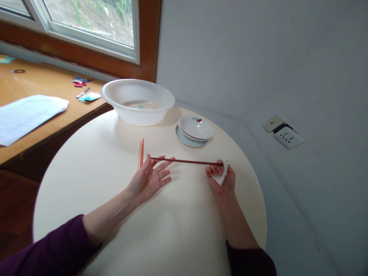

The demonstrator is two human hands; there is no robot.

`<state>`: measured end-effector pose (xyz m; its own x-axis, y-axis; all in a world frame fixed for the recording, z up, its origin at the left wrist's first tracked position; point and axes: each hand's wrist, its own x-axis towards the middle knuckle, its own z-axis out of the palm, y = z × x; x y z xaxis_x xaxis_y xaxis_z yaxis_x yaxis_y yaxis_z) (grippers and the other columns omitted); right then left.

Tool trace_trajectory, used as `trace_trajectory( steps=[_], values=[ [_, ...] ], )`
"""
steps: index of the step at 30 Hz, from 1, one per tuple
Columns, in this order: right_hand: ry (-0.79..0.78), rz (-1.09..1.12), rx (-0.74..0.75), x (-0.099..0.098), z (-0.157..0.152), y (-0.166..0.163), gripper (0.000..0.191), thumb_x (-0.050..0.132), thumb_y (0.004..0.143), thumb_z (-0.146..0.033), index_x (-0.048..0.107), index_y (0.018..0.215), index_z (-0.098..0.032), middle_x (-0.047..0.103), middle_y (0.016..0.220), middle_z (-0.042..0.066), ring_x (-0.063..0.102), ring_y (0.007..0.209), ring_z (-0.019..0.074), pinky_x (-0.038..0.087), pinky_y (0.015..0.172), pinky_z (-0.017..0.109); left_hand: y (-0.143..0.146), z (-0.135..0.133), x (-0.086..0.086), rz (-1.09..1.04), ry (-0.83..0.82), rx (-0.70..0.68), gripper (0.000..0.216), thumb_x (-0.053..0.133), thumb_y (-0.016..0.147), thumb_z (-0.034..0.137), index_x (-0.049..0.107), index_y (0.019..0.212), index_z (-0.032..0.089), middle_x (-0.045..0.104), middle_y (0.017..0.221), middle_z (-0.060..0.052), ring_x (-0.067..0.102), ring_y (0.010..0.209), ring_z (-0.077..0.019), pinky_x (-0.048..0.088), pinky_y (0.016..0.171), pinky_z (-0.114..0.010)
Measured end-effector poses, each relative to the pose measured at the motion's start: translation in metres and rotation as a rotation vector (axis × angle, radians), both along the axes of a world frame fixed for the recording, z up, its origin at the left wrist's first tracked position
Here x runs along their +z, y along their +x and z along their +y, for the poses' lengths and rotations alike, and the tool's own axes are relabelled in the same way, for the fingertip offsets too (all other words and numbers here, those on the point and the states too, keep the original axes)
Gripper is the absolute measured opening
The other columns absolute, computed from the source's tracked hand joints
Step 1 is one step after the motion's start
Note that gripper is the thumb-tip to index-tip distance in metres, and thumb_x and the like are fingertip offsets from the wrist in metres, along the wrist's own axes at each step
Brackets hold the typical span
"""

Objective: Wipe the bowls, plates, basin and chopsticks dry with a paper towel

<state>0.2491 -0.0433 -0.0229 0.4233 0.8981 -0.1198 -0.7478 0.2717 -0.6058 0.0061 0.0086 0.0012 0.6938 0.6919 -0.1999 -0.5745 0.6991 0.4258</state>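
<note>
A dark brown chopstick point(191, 162) stretches level between my two hands above the white round table point(178, 234). Its left end is pinched between the thumb and fingers of my left hand point(149, 178), whose other fingers are spread. My right hand point(222, 180) is closed around the right end, with a white tissue point(220, 178) wrapped in its grip. Beyond my left hand lie an orange-red chopstick point(142, 151) and a pale wooden one point(139, 153), side by side, their near ends partly hidden.
A large white basin point(138, 117) with some liquid in it stands at the back of the table. Right of it are stacked white dishes point(197, 128). A wooden desk point(43, 78) with paper point(31, 115) adjoins on the left; a wall with a socket point(289, 137) is on the right.
</note>
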Motion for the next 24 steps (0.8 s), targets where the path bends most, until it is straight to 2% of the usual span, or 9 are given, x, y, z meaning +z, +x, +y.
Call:
trace_trajectory(
  steps=[7,15,21,24],
  values=[
    [0.073,0.058,0.021,0.007,-0.004,-0.003,0.011,0.046,0.07,-0.012,0.051,0.062,-0.016,0.035,0.038,-0.008,0.033,0.038,0.0047,0.034,0.045,0.017,-0.001,0.003,-0.001,0.009,-0.028,0.022,0.038,0.036,0.089,0.04,0.066,0.085,0.016,0.061,0.113,-0.014,0.061,0.068,-0.0142,0.05,0.066,-0.031],
    [0.067,-0.087,0.19,0.016,-0.008,-0.009,0.015,0.045,0.072,-0.024,0.057,0.067,-0.017,0.04,0.041,-0.005,0.031,0.041,0.0074,0.033,0.044,0.019,-0.003,0.006,0.001,0.004,-0.067,0.04,0.038,0.037,0.089,0.039,0.066,0.083,0.015,0.065,0.104,-0.015,0.06,0.058,-0.012,0.05,0.063,-0.031],
    [-0.009,-0.276,0.274,0.015,-0.009,-0.011,0.014,0.049,0.069,-0.025,0.059,0.065,-0.017,0.035,0.039,-0.006,0.03,0.04,0.0073,0.03,0.044,0.019,-0.006,0.004,0.003,-0.085,-0.099,-0.06,0.052,0.04,0.081,0.057,0.063,0.099,0.013,0.063,0.105,-0.016,0.062,0.081,-0.0229,0.048,0.074,-0.04],
    [-0.061,-0.388,0.292,0.012,-0.011,-0.01,0.013,0.055,0.068,-0.028,0.062,0.069,-0.017,0.035,0.039,-0.008,0.031,0.039,0.0066,0.031,0.044,0.02,-0.008,0.005,0.007,-0.111,-0.099,-0.078,0.058,0.037,0.078,0.064,0.063,0.094,0.014,0.059,0.111,-0.018,0.061,0.087,-0.025,0.047,0.078,-0.042]
  ],
)
